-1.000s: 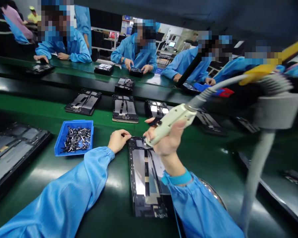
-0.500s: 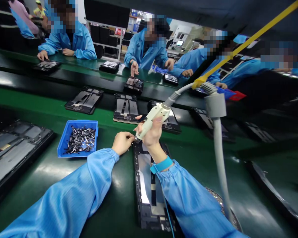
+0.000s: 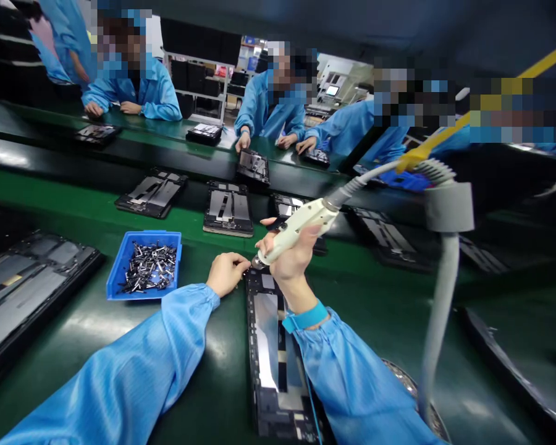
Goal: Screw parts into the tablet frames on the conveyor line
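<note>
My right hand [image 3: 293, 262] is wrapped round a cream-coloured electric screwdriver [image 3: 301, 230]. The tool leans, with its cable end up to the right and its metal tip at the top left corner of an opened tablet [image 3: 266, 312]. That tablet lies lengthwise in front of me, inner side up, partly covered by my right forearm. At the same corner, thumb and fingers of my left hand [image 3: 226, 275] are pinched together close to the tip; whatever they hold is too small to make out. Left of this hand sits a blue bin [image 3: 112, 281] with many small black and silver parts [image 3: 151, 266].
More opened tablets [image 3: 228, 207] lie along the green bench, with a larger-looking one [image 3: 32, 281] at left. A grey hose [image 3: 440, 309] rises on the right. Behind my right sleeve shows a round metal dish [image 3: 405, 374]. Co-workers in blue sit opposite.
The screwdriver's rear end has swung right and lower, its tip staying near the tablet corner. The cable and hose appear further right. A co-worker's hand opposite now touches a tablet, which is tilted.
</note>
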Demonstrator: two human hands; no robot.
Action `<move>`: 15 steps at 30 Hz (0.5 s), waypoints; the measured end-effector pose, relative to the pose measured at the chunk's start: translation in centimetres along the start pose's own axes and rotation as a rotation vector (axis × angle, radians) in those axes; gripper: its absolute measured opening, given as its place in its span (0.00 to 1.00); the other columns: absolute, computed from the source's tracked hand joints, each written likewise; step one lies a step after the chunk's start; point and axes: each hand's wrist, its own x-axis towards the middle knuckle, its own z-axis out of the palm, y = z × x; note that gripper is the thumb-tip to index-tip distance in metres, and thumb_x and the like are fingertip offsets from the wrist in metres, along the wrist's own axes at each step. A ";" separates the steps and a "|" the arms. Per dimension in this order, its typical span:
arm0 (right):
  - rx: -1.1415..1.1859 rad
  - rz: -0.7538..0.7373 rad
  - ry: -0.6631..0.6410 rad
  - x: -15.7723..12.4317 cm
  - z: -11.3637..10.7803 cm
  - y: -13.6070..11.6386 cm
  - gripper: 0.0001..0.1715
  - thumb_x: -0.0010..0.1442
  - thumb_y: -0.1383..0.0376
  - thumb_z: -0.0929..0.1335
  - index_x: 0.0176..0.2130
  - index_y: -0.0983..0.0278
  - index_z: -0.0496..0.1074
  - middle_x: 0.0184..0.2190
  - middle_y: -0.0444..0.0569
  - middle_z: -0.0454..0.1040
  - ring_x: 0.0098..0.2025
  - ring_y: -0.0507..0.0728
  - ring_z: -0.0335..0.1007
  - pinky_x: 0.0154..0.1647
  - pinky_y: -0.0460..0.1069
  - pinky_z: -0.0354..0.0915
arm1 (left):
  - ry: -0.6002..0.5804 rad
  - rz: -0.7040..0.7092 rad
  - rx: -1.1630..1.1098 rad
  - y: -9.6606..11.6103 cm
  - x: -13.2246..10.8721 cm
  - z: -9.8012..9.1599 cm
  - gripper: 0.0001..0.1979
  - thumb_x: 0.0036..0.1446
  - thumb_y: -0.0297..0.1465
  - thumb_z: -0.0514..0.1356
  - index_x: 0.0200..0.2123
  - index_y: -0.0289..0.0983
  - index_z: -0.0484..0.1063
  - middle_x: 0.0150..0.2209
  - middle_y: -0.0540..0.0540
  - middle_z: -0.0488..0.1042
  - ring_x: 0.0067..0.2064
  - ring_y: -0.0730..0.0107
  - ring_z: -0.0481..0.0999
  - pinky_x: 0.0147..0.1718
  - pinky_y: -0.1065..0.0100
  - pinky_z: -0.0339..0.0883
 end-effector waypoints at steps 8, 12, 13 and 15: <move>0.008 0.000 0.021 0.3 -0.2 -1.0 0.46 0.49 0.23 0.64 0.31 0.61 0.76 0.10 0.38 0.60 0.11 0.51 0.56 0.18 0.52 0.65 | 0.150 0.205 -0.024 -0.7 -0.7 0.0 0.12 0.60 0.21 0.60 0.40 0.36 0.83 0.36 0.47 0.75 0.30 0.74 0.70 0.36 0.71 0.67; 0.004 -0.002 0.020 0.3 -0.3 -0.7 0.48 0.51 0.23 0.63 0.32 0.63 0.75 0.11 0.37 0.60 0.11 0.51 0.57 0.18 0.50 0.65 | 0.127 0.422 0.018 -0.9 -1.3 0.1 0.12 0.55 0.23 0.67 0.43 0.36 0.82 0.34 0.50 0.71 0.29 0.75 0.67 0.33 0.71 0.65; 0.005 -0.001 0.016 0.3 -0.3 -0.6 0.48 0.51 0.23 0.62 0.32 0.64 0.75 0.11 0.37 0.59 0.11 0.51 0.57 0.18 0.50 0.65 | 0.113 0.453 0.031 -1.0 -1.4 0.2 0.10 0.55 0.25 0.69 0.42 0.36 0.83 0.34 0.50 0.71 0.29 0.75 0.67 0.32 0.71 0.64; 0.011 0.008 0.007 0.3 -0.4 -0.4 0.49 0.51 0.23 0.62 0.32 0.64 0.75 0.11 0.37 0.58 0.11 0.51 0.58 0.18 0.49 0.66 | 0.104 0.476 0.051 -1.1 -1.4 0.3 0.06 0.58 0.29 0.70 0.40 0.37 0.83 0.34 0.49 0.72 0.30 0.74 0.68 0.33 0.71 0.65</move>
